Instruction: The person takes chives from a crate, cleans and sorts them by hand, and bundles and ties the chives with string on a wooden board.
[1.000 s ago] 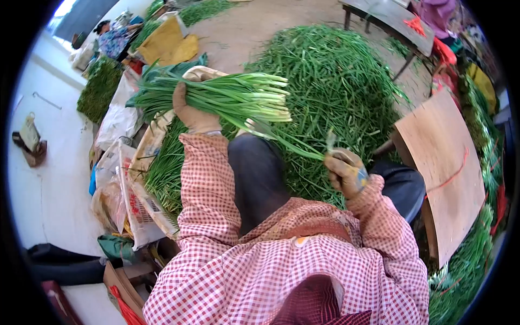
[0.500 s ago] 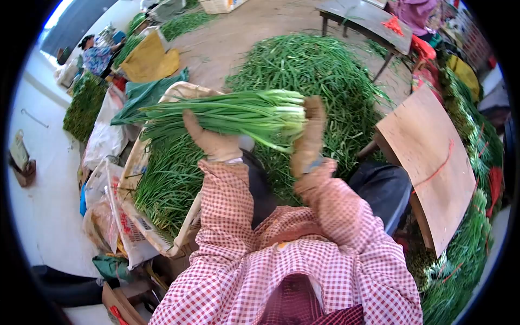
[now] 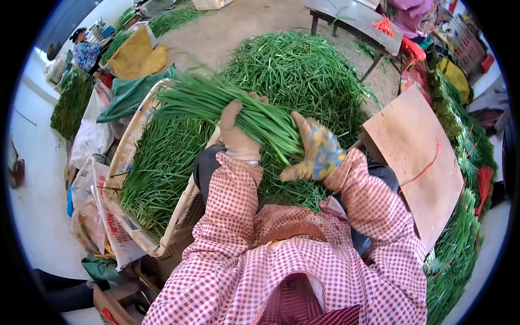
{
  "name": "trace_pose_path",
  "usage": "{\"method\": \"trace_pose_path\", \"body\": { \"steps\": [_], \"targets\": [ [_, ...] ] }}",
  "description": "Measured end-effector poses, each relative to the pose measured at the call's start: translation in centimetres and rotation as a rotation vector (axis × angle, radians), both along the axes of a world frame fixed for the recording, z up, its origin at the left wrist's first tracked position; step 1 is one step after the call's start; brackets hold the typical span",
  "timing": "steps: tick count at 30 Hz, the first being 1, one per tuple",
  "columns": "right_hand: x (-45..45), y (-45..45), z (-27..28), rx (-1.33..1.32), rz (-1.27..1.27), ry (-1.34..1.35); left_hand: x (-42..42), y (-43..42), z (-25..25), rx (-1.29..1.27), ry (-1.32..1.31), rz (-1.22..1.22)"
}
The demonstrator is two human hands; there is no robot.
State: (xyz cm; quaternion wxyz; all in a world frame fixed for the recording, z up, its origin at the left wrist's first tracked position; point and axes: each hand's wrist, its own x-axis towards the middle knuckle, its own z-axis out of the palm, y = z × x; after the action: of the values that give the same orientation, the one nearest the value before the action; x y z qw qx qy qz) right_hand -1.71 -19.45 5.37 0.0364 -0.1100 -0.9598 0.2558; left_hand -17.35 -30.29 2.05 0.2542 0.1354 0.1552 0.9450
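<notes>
My left hand, in a tan glove, is wrapped round the middle of a bunch of long green stalks. The bunch slants, its leafy end up over the crate at the left and its root end down to the right. My right hand, in a glove with a blue and yellow pattern, has its thumb and fingers spread, with the palm against the root end. That end is mostly hidden by this hand. Below the leafy end stands a pale plastic crate with more green stalks in it.
A heap of loose greens lies on the floor ahead. A brown board with a red string stands at the right, near bundled greens. A low table is at the back right. Two other people are at the far left and far right.
My right hand first let go of a few loose stalks, then came to the root end of the bunch. The bunch has tilted, its root end lower. The view has shifted to the right.
</notes>
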Motion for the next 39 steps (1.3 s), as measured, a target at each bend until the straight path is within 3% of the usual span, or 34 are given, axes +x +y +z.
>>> {"method": "trace_pose_path", "body": {
  "steps": [2,7,9,11,14,16,18,19,22,24,26,29,30,35,39],
  "targets": [
    [0.4,-1.4,-2.2,-0.018,-0.062,0.14,0.0,0.2,-0.8,-0.111,-0.153,-0.102],
    [1.1,-0.4,-7.0,-0.16,-0.264,0.273,2.1,2.6,-0.4,-0.139,-0.207,-0.217],
    [0.9,1.1,-8.9,-0.438,-0.307,0.394,2.0,3.7,-0.1,-0.162,-0.186,-0.254],
    [1.4,3.6,-6.8,-0.336,-0.204,0.328,2.4,4.4,1.0,-0.177,-0.201,-0.264],
    [0.9,6.4,-0.8,-1.044,-0.359,0.106,2.5,5.4,1.6,-0.032,-0.03,-0.26],
    [0.7,8.2,2.4,-1.188,-0.36,0.173,3.1,4.6,-0.1,-0.106,0.067,-0.219],
    [0.4,9.9,4.8,-1.206,-0.392,0.087,4.5,3.6,-2.5,-0.333,-0.113,-0.282],
    [0.2,11.3,4.7,-1.289,-0.278,0.093,5.1,3.3,-3.9,-0.433,-0.185,-0.317],
    [-0.6,13.1,4.9,-1.421,-0.295,0.042,6.2,2.3,-6.9,-0.607,-0.184,-0.499],
    [-1.6,13.0,4.3,-1.488,-0.364,-0.012,7.1,1.6,-7.5,-0.726,-0.06,-0.823],
    [-2.4,11.5,2.6,-1.479,-0.475,-0.098,7.2,1.6,-7.0,-0.736,-0.002,-0.911],
    [-0.5,9.9,-2.4,-1.73,-0.287,-0.078,6.6,1.5,-5.2,-0.504,0.264,-1.077],
    [0.4,8.9,-3.7,-1.823,-0.169,-0.053,6.4,1.8,-5.6,-0.435,0.221,-1.015],
    [4.4,-0.1,-4.1,-1.913,-0.421,-0.347,5.2,-0.2,-5.9,-0.059,-0.167,-0.666],
    [5.6,-4.2,-5.9,-2.151,-0.356,-0.45,5.3,-1.9,-5.5,-0.078,-0.16,-0.623]
  ]
}}
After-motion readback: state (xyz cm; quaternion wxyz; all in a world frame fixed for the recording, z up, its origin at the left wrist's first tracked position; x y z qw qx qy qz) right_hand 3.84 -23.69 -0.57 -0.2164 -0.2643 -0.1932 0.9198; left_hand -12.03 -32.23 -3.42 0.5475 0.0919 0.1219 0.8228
